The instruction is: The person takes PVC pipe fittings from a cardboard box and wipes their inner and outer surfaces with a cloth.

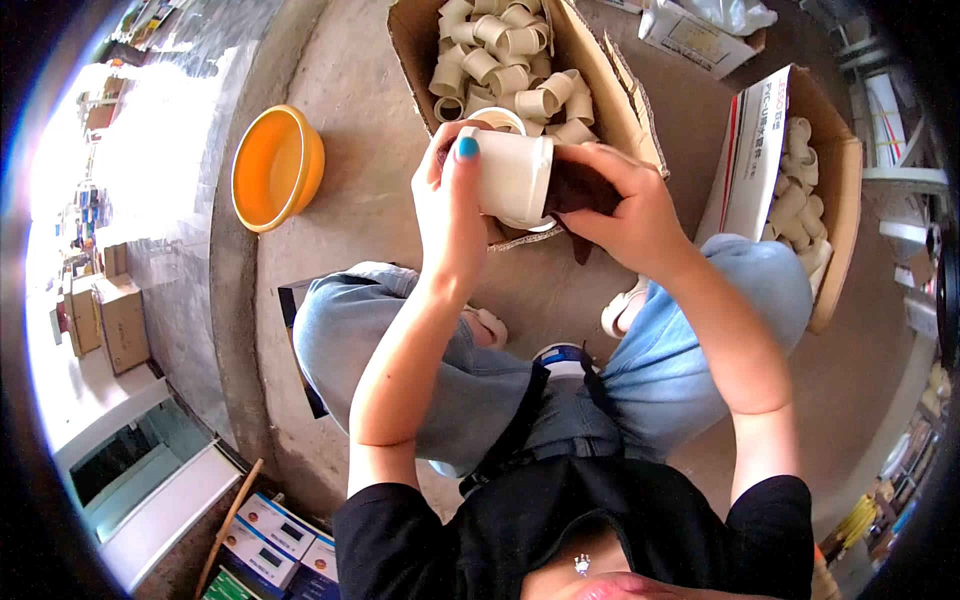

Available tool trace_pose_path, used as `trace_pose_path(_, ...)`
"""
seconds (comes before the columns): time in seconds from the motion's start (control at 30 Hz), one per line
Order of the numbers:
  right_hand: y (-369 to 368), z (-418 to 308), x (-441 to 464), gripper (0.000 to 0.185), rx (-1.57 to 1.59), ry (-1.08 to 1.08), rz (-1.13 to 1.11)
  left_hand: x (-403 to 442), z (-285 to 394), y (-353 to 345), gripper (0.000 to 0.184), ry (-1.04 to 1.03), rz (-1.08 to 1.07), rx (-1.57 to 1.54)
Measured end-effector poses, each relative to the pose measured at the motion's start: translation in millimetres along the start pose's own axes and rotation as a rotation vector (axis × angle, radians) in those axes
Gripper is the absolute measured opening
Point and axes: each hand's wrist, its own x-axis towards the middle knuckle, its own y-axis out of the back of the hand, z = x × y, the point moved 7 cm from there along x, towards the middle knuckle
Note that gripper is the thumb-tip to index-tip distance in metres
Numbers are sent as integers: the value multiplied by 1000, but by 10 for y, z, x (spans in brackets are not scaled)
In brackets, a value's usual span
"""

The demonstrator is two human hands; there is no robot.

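A white plastic pipe fitting (514,172) is held up in front of me, above the near end of a cardboard box. My left hand (447,205) is closed around its left side, with the blue-nailed thumb lying along it. My right hand (632,208) pinches a dark brown cloth (583,188) against the fitting's right-hand opening. Part of the cloth hangs below those fingers. Whether it reaches inside the fitting is hidden. Behind my hands, the open cardboard box (628,100) holds many cream elbow fittings (490,50).
An orange plastic basin (272,170) stands on the concrete floor to the left. At the right, a second carton (745,150) contains more fittings. Shelves (905,175) line the right edge. Small printed boxes (268,540) and a wooden stick (228,525) are at lower left.
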Motion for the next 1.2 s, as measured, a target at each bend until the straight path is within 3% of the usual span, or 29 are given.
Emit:
trace_pose_path(0.07,-65,104,-19,34,296,-214,8,-26,89,-15,38,-76,-31,-56)
trace_pose_path(0.17,-107,164,-68,33,442,-473,-39,-17,163,-16,43,-173,-140,-6)
trace_pose_path(0.2,-114,114,-75,24,500,-539,-8,-14,172,-12,45,-181,-191,8)
trace_pose_path(0.23,-163,132,-94,22,683,-632,-77,-20,221,-22,48,-208,-210,44)
trace_pose_path(0.3,-220,163,-175,20,1053,-822,-218,-25,297,-39,53,-435,-267,211)
trace_pose_path(0.37,-280,332,-263,21,1232,-963,-228,-60,402,-84,57,-663,-339,403)
trace_pose_path(0.43,-301,340,-305,20,1324,-1075,-254,-74,437,-89,62,-703,-379,568)
trace_pose_path(0.53,-119,314,-136,24,1037,-805,-135,-67,638,-105,71,-819,-215,861)
trace_pose_path(0.57,-47,279,-80,25,922,-700,-86,-19,563,-38,76,-707,-129,758)
trace_pose_path(0.67,116,93,61,30,584,-435,31,110,158,-42,76,-151,-291,72)
trace_pose_path(0.7,162,19,72,31,458,-336,93,94,121,-61,70,-43,-360,37)
trace_pose_path(0.73,206,-65,67,32,290,-247,109,61,155,-68,63,-22,-314,42)
trace_pose_path(0.77,222,-182,107,36,-7,5,62,32,189,-82,57,-1,-270,48)
trace_pose_path(0.83,131,-339,65,44,-367,293,-7,53,74,-114,54,65,-329,-49)
trace_pose_path(0.87,79,-376,40,48,-405,322,-19,55,-38,-135,75,132,-337,-1)
trace_pose_path(0.97,-20,-246,-46,52,-487,354,-23,54,-172,-120,73,160,-278,-16)
trace_pose_path(1.07,4,-328,-44,49,-543,451,56,-13,-78,-80,56,69,-83,81)
trace_pose_path(1.13,9,-231,9,45,-435,373,-13,-76,3,-43,41,-15,15,104)
trace_pose_path(1.2,35,-249,59,41,-274,311,-80,-123,159,-74,37,-54,35,39)
